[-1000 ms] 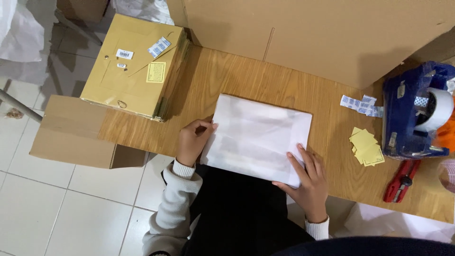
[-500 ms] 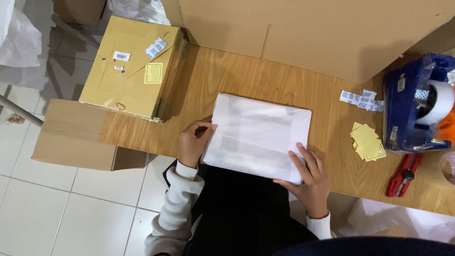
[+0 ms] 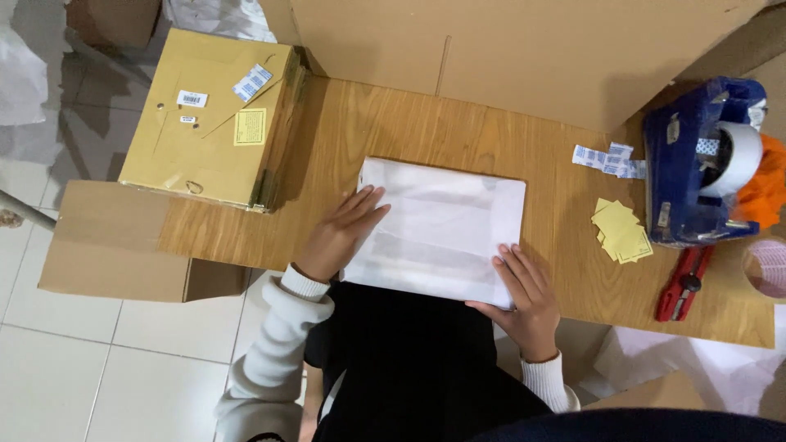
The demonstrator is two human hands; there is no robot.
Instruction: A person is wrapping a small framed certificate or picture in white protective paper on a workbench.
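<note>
Head view. Setting: a wooden surface [image 3: 458, 131] over a white tiled floor [image 3: 106, 360], with a large sheet of brown cardboard [image 3: 508, 49] standing along the surface's far edge.

Landmark item: white flat package [image 3: 442, 229], rectangular, lying flat at the near middle of the surface, its near edge at the surface's edge.

Left hand [image 3: 340, 233]: fingers spread and flat, palm down, pressing on the left edge of the white flat package; nothing clasped. White sleeve cuff at the wrist.

Right hand [image 3: 524, 299]: fingers flat and extended, resting on the near right corner of the white flat package; nothing clasped.

Left of the white flat package: a yellow-brown carton [image 3: 209, 123], closed, carrying small labels, sitting on the left end of the surface and overhanging it. Below and left of that, a plain brown box [image 3: 115, 241] standing on the floor.

Right of the white flat package, well apart: a small stack of yellow slips [image 3: 622, 232]; beyond them, a strip of blue-and-white stickers [image 3: 610, 160]. Farther right, a blue tape dispenser [image 3: 696, 172] holding a roll of pale tape. Near side of the dispenser, a red utility knife [image 3: 684, 282], lying flat at a slant. An orange item [image 3: 765, 192] shows behind the dispenser; its kind cannot be told.
</note>
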